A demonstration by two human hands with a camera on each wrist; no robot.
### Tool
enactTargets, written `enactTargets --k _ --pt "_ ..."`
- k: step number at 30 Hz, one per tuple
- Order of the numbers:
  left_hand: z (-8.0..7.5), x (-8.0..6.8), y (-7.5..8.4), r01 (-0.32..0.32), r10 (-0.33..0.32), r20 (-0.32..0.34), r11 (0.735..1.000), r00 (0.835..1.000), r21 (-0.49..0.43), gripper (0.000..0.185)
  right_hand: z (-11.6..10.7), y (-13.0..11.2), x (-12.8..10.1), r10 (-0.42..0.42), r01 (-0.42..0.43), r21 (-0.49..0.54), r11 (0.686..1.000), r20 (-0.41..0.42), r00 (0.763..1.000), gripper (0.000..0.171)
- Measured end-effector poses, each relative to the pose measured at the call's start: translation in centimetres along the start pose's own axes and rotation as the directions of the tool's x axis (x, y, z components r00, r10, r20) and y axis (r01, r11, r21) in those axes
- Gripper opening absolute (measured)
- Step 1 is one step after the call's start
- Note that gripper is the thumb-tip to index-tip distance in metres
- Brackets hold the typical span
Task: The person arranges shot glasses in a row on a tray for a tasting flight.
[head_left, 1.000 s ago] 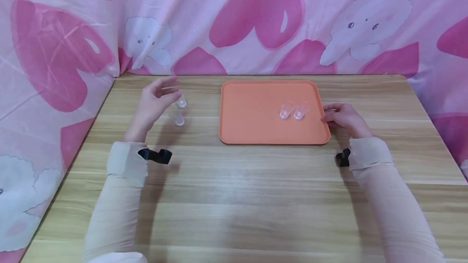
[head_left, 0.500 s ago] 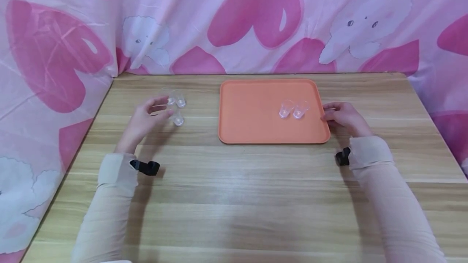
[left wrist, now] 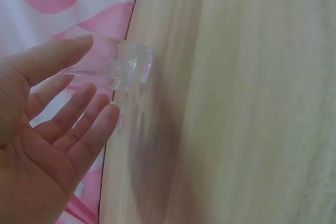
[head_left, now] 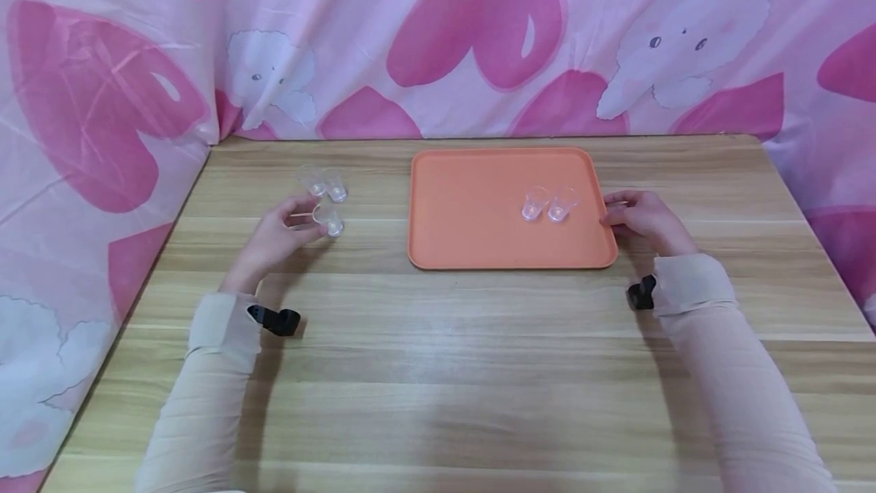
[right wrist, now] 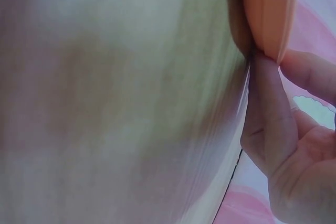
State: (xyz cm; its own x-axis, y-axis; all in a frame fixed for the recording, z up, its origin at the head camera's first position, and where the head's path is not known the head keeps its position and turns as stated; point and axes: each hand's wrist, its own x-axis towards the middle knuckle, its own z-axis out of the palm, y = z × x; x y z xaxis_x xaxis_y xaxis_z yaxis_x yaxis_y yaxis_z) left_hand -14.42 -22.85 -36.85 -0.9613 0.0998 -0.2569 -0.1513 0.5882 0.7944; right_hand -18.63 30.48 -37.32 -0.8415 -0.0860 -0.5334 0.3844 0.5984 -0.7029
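Wood table, pink heart cloth behind | 5 clear cups, 2 on 1 orange tray | L hand fingers straight, touching cup | R hand pinching tray edge

Light: you work under bright, even, soft light | Shadows: faint ones beside your sleeves on the table | Glare: a pale sheen near its front edge | Head view: sharp | Left wrist view: tabletop smeared, clear cup soft | Right wrist view: heavily blurred, tray edge out of focus
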Motion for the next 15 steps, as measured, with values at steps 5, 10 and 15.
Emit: enactTargets --k 5,10,15 --pt "0.18 0.08 0.04 0.020 -0.020 0.005 1.000 1.000 0.000 0.058 0.03 0.02 -0.13 -0.010 0.010 0.008 1.000 -0.007 1.000 0.054" --pt "0.39 0.20 0.09 0.021 -0.021 -0.004 1.000 1.000 0.006 0.057 0.01 -0.01 -0.08 -0.023 0.023 0.040 0.999 -0.004 1.000 0.053" --pt "0.73 0.42 0.05 0.007 -0.007 -0.022 1.000 1.000 -0.001 0.054 -0.10 -0.05 0.04 -0.005 0.006 0.031 1.000 -0.011 1.000 0.054"
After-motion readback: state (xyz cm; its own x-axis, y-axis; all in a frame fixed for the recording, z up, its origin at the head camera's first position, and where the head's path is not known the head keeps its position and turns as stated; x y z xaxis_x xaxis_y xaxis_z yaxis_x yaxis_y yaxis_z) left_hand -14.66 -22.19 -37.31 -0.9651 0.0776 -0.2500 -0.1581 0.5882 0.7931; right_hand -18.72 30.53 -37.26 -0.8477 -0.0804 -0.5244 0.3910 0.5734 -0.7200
